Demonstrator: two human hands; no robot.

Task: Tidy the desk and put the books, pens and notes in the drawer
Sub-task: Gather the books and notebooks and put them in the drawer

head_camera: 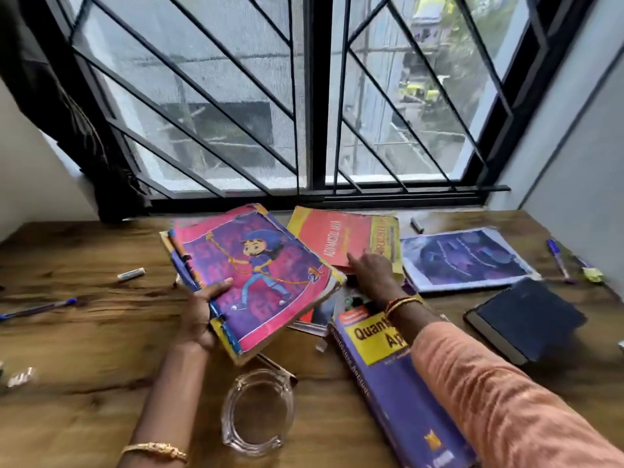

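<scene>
My left hand (202, 309) grips a worn pink and purple cartoon-cover book (256, 275) by its spine edge and holds it tilted above the desk. My right hand (371, 268) reaches over the books, its fingers touching the near edge of a red and yellow Java book (341, 238). Under my right forearm lies a thick purple and yellow aptitude book (391, 376). A purple notebook (466, 258) and a dark blue diary (526, 319) lie to the right. Pens lie at the left (37, 309) and right (559, 260).
A glass ashtray (258, 412) stands near the front middle of the wooden desk (84, 349). A white marker (131, 274), a crumpled wrapper (21, 377), a yellow paper ball (593, 274) and a black pen (417, 225) are scattered about. A barred window runs behind the desk.
</scene>
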